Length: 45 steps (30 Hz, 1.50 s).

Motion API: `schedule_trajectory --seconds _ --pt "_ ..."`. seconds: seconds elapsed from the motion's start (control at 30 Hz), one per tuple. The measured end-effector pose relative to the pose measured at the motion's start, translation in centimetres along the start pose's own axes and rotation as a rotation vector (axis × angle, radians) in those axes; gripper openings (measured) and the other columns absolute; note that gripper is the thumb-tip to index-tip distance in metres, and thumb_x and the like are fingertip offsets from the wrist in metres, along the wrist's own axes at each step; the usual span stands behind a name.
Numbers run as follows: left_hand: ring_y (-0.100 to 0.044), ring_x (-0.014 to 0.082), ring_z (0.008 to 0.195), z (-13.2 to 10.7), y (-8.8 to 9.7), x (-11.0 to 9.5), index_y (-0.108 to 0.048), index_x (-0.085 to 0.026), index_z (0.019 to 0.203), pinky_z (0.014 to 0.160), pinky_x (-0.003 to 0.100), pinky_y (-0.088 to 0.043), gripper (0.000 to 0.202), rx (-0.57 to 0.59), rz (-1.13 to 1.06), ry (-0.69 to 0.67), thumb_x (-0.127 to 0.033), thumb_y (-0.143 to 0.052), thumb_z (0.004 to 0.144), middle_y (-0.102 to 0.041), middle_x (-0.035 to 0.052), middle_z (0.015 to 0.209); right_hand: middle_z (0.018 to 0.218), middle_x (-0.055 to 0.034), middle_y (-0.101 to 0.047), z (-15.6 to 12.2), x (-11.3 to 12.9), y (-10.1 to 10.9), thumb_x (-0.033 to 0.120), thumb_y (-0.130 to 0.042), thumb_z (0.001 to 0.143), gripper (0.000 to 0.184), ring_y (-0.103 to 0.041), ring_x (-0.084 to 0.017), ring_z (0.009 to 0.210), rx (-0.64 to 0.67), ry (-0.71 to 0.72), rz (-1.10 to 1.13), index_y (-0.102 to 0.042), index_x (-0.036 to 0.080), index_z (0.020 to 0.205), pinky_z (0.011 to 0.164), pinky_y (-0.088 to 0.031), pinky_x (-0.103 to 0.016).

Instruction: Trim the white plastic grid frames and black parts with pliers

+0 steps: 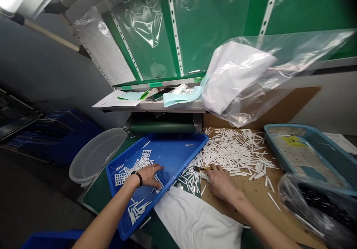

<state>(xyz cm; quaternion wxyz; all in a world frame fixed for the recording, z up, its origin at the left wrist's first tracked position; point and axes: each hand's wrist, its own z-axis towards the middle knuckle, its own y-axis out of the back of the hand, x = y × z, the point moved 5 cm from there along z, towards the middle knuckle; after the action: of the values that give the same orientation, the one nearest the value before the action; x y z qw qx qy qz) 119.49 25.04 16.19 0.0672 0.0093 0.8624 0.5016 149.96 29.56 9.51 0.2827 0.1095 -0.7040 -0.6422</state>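
Observation:
My left hand (149,175), with a dark beaded bracelet at the wrist, reaches into a blue tray (178,148). Its thumb and fingers are apart, and the thumb tip is at a small white plastic grid (158,190). More white grids (141,162) lie in the tray to the left of that hand. On the right, my right hand (219,181) is closed around a small pair of cutting pliers (205,168) with a yellow handle and a dark head pointing left. Loose white plastic sticks (231,148) are heaped beyond and around the pliers.
A white cloth (195,219) lies between my forearms. Left of the tray is a translucent tub (97,154); behind it runs a green conveyor belt (161,125) under a shelf (156,107). Rightward are a light-blue tray (304,148) and a clear bag with black parts (318,204).

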Motion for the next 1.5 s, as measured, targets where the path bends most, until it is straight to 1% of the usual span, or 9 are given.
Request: schedule_trajectory --seconds 0.2,0.37,0.57,0.63,0.77,0.9,1.1,1.3,1.5 --pt "-0.05 0.0333 0.125 -0.5 -1.7 -0.8 -0.046 -0.019 0.138 0.104 0.038 -0.04 0.086 0.058 0.057 0.076 -0.049 -0.072 0.062 -0.045 0.0185 0.142 0.118 -0.0255 -0.054 1.0 -0.1 1.7 0.016 -0.05 0.072 0.041 -0.047 -0.034 0.111 -0.047 -0.1 0.157 -0.059 0.004 0.11 0.097 -0.032 -0.044" --pt "-0.055 0.0323 0.118 -0.7 -2.0 -0.8 -0.053 -0.021 0.133 0.098 0.039 -0.044 0.07 0.031 0.042 0.014 -0.046 -0.063 0.069 -0.055 0.0149 0.133 0.101 -0.013 -0.063 -2.2 -0.5 3.4 0.027 -0.036 0.083 0.033 -0.058 -0.022 0.089 -0.08 -0.181 0.402 -0.056 0.014 0.105 0.082 -0.043 -0.033" --pt "-0.06 0.0318 0.109 -0.8 -3.1 -0.1 -0.059 -0.025 0.127 0.092 0.039 -0.047 0.062 0.075 0.066 -0.05 -0.045 -0.061 0.069 -0.065 0.0122 0.119 0.11 -0.0108 -0.064 -10.2 0.8 2.1 0.032 -0.061 0.072 0.025 -0.06 -0.027 0.106 -0.234 -0.326 1.646 -0.053 0.02 0.092 0.093 -0.045 -0.039" --pt "-0.061 0.0314 0.106 -0.7 -3.0 0.3 -0.061 -0.027 0.124 0.09 0.038 -0.047 0.062 0.054 0.078 -0.04 -0.047 -0.064 0.066 -0.069 0.0102 0.112 0.103 -0.0092 -0.066 -12.7 1.5 0.7 0.031 -0.069 0.067 0.028 -0.061 -0.029 0.103 -0.249 -0.427 1.797 -0.052 0.02 0.085 0.092 -0.046 -0.042" --pt "-0.062 0.0298 0.104 -0.6 -2.5 1.2 -0.063 -0.023 0.121 0.089 0.034 -0.048 0.06 0.037 0.041 -0.034 -0.047 -0.065 0.066 -0.068 0.0103 0.113 0.091 -0.006 -0.066 -16.3 2.4 -2.2 0.042 -0.075 0.064 0.038 -0.063 -0.025 0.086 -0.212 -0.627 1.724 -0.056 0.019 0.089 0.078 -0.049 -0.037" --pt "-0.061 0.0276 0.108 -2.3 -0.5 1.7 -0.065 -0.019 0.116 0.093 0.034 -0.047 0.046 -0.015 0.022 -0.011 -0.026 -0.058 0.071 -0.067 0.0099 0.117 0.078 -0.0041 -0.066 -17.4 3.1 -3.8 0.049 -0.07 0.069 0.039 -0.058 -0.019 0.073 -0.085 -0.574 1.477 -0.061 0.017 0.089 0.065 -0.042 -0.029" --pt "-0.046 0.024 0.127 -9.9 3.8 -2.1 -0.05 -0.027 0.133 0.104 0.036 -0.042 0.051 -0.584 -0.448 -0.089 -0.039 -0.053 0.083 -0.05 0.0025 0.139 0.102 -0.0085 -0.069 -18.3 1.8 -6.4 0.039 -0.068 0.069 0.041 -0.06 -0.018 0.072 -0.015 -0.701 1.422 -0.056 0.016 0.101 0.067 -0.043 -0.031" --pt "-0.048 0.023 0.125 -7.8 -6.5 -10.3 -0.063 -0.024 0.114 0.107 0.037 -0.041 0.035 -0.562 -0.893 -0.295 -0.032 -0.065 0.08 -0.052 0.0071 0.132 0.096 -0.0052 -0.07 -19.7 1.6 -6.6 0.038 -0.071 0.064 0.052 -0.06 -0.018 0.077 -0.045 -0.761 1.4 -0.058 0.016 0.109 0.077 -0.046 -0.032" --pt "-0.054 0.0213 0.116 -4.2 -14.7 -11.9 -0.056 -0.019 0.1 0.09 0.031 -0.051 0.018 -0.48 -1.044 -0.234 -0.026 -0.057 0.084 -0.055 0.0111 0.126 0.111 -0.0084 -0.068 -21.2 1.6 -7.3 0.038 -0.074 0.064 0.051 -0.061 -0.018 0.072 -0.01 -0.814 1.524 -0.06 0.017 0.109 0.07 -0.047 -0.033"
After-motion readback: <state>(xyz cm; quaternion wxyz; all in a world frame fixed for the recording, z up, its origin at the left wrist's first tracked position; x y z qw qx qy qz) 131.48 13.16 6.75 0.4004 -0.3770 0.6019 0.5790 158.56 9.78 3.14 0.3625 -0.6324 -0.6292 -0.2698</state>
